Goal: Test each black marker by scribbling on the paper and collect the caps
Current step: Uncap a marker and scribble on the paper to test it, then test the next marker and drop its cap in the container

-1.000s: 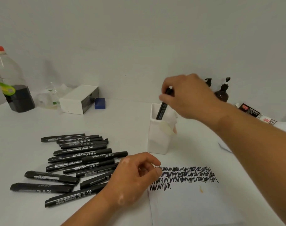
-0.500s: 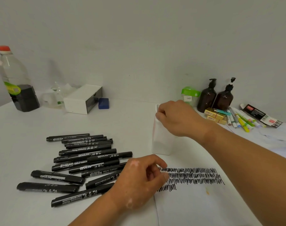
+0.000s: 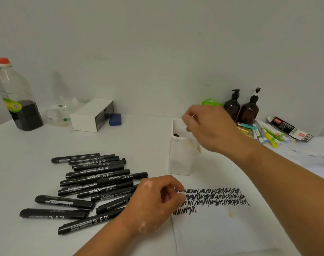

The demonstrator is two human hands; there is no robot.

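Lying piled at lower left, the black markers [image 3: 94,176] sit just beside the left hand [image 3: 153,204], fingers curled to the thumb at the edge of the scribbled paper [image 3: 222,233]; whether it pinches anything I cannot tell. Right of centre, the right hand [image 3: 211,130] hangs slack-fingered, holding nothing, over the white cup [image 3: 179,159].

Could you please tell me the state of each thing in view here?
Right hand, over the holder, apparently empty.
Left hand, fingers curled at the paper's edge; contents hidden.
Holder, upright, black marker inside.
Marker pile, lying flat.
Paper, flat, scribbled, fourth row short.
Bottle, upright, red cap on.
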